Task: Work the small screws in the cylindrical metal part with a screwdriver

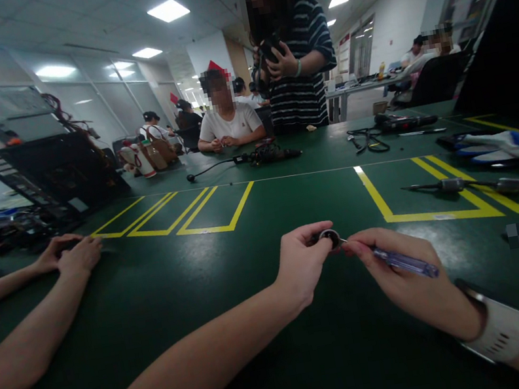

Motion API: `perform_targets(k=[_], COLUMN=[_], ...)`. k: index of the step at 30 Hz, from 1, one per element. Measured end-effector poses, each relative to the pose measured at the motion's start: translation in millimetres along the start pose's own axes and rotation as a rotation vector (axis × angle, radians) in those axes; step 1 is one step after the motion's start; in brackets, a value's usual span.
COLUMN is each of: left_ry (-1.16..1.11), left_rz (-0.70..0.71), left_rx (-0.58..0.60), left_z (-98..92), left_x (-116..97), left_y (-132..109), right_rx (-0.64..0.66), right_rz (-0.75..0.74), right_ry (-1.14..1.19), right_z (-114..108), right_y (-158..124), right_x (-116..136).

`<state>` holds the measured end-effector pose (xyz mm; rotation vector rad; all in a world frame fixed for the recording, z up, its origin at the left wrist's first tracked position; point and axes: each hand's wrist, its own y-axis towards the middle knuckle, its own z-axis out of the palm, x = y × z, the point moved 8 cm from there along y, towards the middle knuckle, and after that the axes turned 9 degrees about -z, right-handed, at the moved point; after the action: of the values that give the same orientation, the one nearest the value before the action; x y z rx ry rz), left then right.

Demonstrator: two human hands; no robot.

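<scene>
My left hand (306,258) pinches a small round metal part (330,236) with a dark hollow middle, held above the green table. Its exact kind is too small to make out. In my right hand (399,257) is a screwdriver (406,261) with a clear purple handle, gripped near the front with the fingertips. The thin shaft points left, and its tip meets or lies just beside the rim of the round part; I cannot tell which. A watch with a pale strap (503,326) sits on my right wrist.
Yellow tape outlines mark the green table (234,278). To the right lie two more screwdriver-like tools (452,185) and blue-white gloves (505,147). A cable (370,139) and a dark corded tool (272,152) lie farther back. At left, a co-worker's hands (73,252) rest near a black panel (57,175).
</scene>
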<state>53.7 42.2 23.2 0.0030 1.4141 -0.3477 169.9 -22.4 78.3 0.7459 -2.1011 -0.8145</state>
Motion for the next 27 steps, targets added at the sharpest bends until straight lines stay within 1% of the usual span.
perform_targets(k=[3,9,14,16,17,19,21,22,23,24,27], left_ry=[-0.009,-0.004,0.005,0.002,-0.002,-0.006,0.002,0.011,0.017,0.017,-0.015], left_rz=[-0.004,-0.010,0.004,0.007,0.005,-0.015,-0.038,-0.045,-0.047,-0.046,-0.031], left_rx=[-0.008,0.013,0.015,0.024,0.027,0.015,-0.022,-0.043,-0.059,-0.067,-0.059], left_z=[-1.0,-1.7,-1.1,-1.0,-1.4,-4.3,-9.9,-12.9,-15.5,-17.1,-18.3], left_x=[1.0,2.7,3.0,3.6,4.1,6.0,7.8,8.3,8.2,7.8,4.6], left_y=[1.0,2.5,2.2,2.9,3.8,7.1,11.7,14.2,16.6,18.8,23.1], right_rx=[0.013,0.024,0.049,0.032,0.001,-0.101,-0.199,-0.219,-0.208,-0.169,-0.024], right_rz=[-0.015,-0.029,-0.017,0.001,0.030,0.143,0.310,0.391,0.474,0.549,0.707], right_ry=[-0.013,-0.054,-0.027,0.007,0.034,0.134,0.296,0.388,0.470,0.528,0.583], right_z=[-1.0,-3.1,-0.8,-2.8,-5.4,-11.8,-12.3,-8.4,-1.6,6.8,27.8], right_y=[2.2,5.1,3.9,3.8,3.9,3.1,-0.2,-2.2,-4.4,-6.6,-13.8], right_x=[2.4,4.9,6.3,5.0,1.8,-12.3,-34.6,-45.8,-56.4,-65.2,-81.8])
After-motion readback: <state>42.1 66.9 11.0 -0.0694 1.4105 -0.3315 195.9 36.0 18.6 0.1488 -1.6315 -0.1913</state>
